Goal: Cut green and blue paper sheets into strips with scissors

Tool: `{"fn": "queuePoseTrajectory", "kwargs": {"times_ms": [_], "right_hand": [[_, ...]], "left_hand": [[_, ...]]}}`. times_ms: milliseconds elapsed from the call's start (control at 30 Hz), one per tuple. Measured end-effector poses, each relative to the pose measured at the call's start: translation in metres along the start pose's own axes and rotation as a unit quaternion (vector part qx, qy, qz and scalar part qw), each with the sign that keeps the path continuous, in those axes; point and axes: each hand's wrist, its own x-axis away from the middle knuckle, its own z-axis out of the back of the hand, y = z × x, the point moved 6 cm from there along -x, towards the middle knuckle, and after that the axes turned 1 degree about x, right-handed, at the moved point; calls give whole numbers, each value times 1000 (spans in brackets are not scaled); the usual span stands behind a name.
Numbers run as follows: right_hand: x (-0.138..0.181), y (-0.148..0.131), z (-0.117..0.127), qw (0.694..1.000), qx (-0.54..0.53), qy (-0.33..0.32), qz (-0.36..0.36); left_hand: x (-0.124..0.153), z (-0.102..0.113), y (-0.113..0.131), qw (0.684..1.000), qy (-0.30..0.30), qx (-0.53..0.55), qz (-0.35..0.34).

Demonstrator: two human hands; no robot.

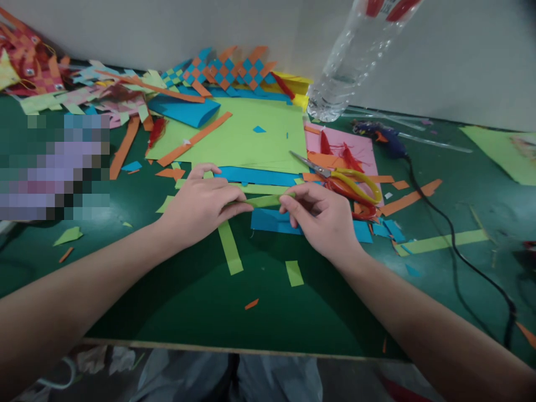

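A green paper strip [268, 201] is stretched between my two hands, above the table. My left hand [205, 204] pinches its left end between thumb and fingers. At the other end, my right hand [318, 215] grips the strip with thumb and forefinger. Under and behind the hands lie a blue paper strip [274, 220] and green paper sheets [255, 137]. Another green strip [230, 248] sticks out below my left hand. Just beyond my right hand rest scissors [335, 176] with yellow and red handles.
A water bottle [347, 61] leans by the wall. A glue gun [383, 137] with a black cord lies to the right. Woven paper fish [230, 70] stand at the back, beside heaped paper strips [113, 92]. Scraps dot the green table [176, 312]; a blurred-out patch [50, 173] covers the left.
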Motion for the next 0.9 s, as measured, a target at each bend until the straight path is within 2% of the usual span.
{"fn": "queuePoseTrajectory", "kwargs": {"times_ms": [200, 300, 467, 700, 800, 900], "right_hand": [[-5, 3, 13, 997, -18, 73, -19], [-8, 7, 18, 992, -68, 107, -21], [-10, 18, 27, 963, -198, 181, -33], [-9, 17, 37, 930, -258, 261, -31], [-8, 13, 32, 934, -263, 240, -25], [-8, 10, 18, 959, -240, 148, -40]], "left_hand": [[0, 0, -9, 999, -29, 5, 43], [0, -1, -12, 997, -38, 16, 68], [0, 0, -18, 994, -26, 32, 100], [0, 0, -21, 991, -13, 55, 123], [0, 2, -16, 992, 0, 60, 114], [-1, 6, -7, 994, 28, 60, 89]]}}
